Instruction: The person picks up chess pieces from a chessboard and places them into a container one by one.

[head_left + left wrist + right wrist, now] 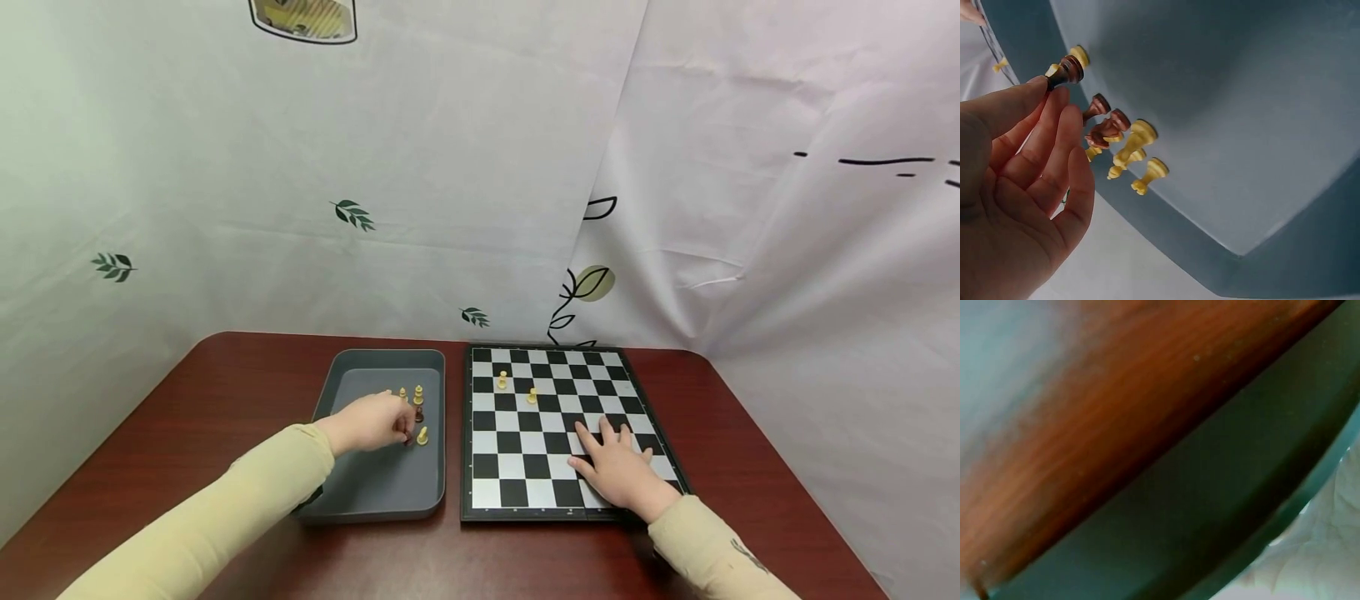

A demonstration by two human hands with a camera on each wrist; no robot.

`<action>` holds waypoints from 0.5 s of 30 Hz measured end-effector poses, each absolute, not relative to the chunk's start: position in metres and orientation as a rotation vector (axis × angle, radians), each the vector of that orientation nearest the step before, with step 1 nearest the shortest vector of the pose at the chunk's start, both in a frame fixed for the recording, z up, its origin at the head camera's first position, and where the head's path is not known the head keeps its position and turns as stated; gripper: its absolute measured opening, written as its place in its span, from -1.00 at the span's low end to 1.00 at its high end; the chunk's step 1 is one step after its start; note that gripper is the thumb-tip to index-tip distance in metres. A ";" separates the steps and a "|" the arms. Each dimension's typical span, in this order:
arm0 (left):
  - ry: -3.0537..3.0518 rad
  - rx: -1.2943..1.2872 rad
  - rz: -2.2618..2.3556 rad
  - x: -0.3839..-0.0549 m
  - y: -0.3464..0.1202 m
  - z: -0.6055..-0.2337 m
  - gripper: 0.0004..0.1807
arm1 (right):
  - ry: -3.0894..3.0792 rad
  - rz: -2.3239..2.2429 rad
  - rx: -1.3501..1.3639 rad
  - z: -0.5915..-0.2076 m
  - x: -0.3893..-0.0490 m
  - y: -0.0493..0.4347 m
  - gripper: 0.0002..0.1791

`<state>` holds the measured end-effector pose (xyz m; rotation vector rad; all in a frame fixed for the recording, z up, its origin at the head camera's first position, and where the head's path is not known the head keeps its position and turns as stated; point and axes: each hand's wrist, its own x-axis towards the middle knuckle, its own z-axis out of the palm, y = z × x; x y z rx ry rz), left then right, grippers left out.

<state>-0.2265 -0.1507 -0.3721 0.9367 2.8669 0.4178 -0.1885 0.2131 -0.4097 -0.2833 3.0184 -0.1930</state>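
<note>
My left hand (pixel 373 423) reaches over the grey tray (pixel 375 496). In the left wrist view, its thumb and fingertips pinch a dark brown chess piece (pixel 1067 70). Close by in the tray are several other pieces, among them a yellow piece (pixel 422 436), another yellow piece (pixel 418 395) and a brown piece (pixel 419 414). My right hand (pixel 621 473) rests on the near right part of the black-and-white chessboard (pixel 530 442), fingers spread. The right wrist view shows only the blurred board edge (pixel 1166 506) and part of the palm (pixel 1297 569).
Two yellow pieces stand on the far left part of the board, one pawn-like piece (pixel 502 380) and a second piece (pixel 532 396). Tray and board lie side by side on a reddish-brown table (pixel 375 558). A white printed cloth (pixel 450 167) hangs behind it.
</note>
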 end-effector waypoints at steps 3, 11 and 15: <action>2.860 0.943 0.429 -0.228 -0.151 -0.375 -0.80 | 3.016 -0.190 -0.281 -0.410 -0.189 0.213 -0.33; 2.880 0.939 0.431 -0.228 -0.153 -0.378 -0.78 | 3.020 -0.181 -0.281 -0.411 -0.189 0.214 -0.33; 2.881 0.926 0.423 -0.228 -0.152 -0.379 -0.78 | 3.018 -0.182 -0.280 -0.411 -0.189 0.213 -0.33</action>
